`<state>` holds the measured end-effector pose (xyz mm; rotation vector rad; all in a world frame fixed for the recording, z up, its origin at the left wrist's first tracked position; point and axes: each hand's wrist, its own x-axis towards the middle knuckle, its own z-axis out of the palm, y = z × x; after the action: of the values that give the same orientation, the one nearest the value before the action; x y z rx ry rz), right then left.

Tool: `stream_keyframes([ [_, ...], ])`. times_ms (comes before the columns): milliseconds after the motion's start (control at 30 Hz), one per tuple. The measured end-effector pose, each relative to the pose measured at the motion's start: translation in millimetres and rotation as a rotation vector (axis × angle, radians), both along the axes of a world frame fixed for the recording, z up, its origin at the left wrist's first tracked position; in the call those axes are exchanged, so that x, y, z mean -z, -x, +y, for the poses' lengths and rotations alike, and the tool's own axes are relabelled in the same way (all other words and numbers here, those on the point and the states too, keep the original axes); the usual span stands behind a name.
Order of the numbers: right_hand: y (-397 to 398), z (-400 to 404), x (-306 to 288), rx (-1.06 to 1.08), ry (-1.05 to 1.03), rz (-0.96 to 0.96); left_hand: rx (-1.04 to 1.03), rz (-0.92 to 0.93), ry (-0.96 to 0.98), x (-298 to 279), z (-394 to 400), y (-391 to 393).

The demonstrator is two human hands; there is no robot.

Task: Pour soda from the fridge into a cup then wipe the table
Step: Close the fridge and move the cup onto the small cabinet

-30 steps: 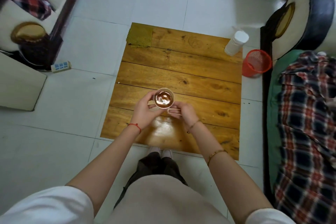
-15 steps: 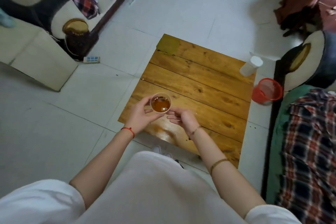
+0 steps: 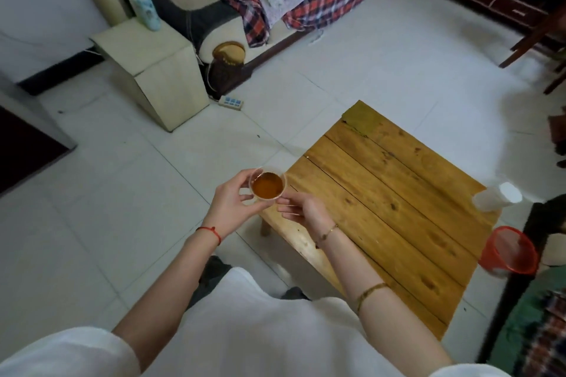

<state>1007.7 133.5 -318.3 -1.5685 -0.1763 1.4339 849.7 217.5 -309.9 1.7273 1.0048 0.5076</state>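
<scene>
The cup (image 3: pixel 268 186), a small clear one filled most of the way with amber soda, sits at the centre of the frame, held in the air over the near-left corner of the wooden table (image 3: pixel 398 223) and partly over the white floor tiles beside it. Starting at the left: the left hand (image 3: pixel 232 202) curls its thumb and fingers round the cup's left wall and carries its weight. Just to the right, the right hand (image 3: pixel 306 211) lies below and beside the cup with fingers nearly straight, their tips at or near the cup's lower right edge (whether they actually touch it I cannot tell). Further right the table's planks run toward the upper right, with a folded green cloth (image 3: pixel 361 117) on the far corner and a white lidded container (image 3: pixel 497 199) at the right edge; a red basket (image 3: pixel 510 249) stands on the floor beyond.

Judging from the full cup, the pouring looks done, and the step in hand is moving the cup off the tabletop so the wiping can begin. The next move calls for setting the cup down level somewhere off the table without slopping, then reaching for the green cloth at the far corner.
</scene>
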Motion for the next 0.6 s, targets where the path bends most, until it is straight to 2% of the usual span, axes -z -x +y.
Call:
stream_keyframes([
  [200,56.0,80.0,-8.9,-0.091,-0.017,0.02,-0.124,-0.021,0.002,-5.6,64.0,63.9],
  [600,193.2,257.6,-11.0,-0.195,-0.042,0.068,-0.193,0.037,-0.058,-13.2,224.4,204.7],
])
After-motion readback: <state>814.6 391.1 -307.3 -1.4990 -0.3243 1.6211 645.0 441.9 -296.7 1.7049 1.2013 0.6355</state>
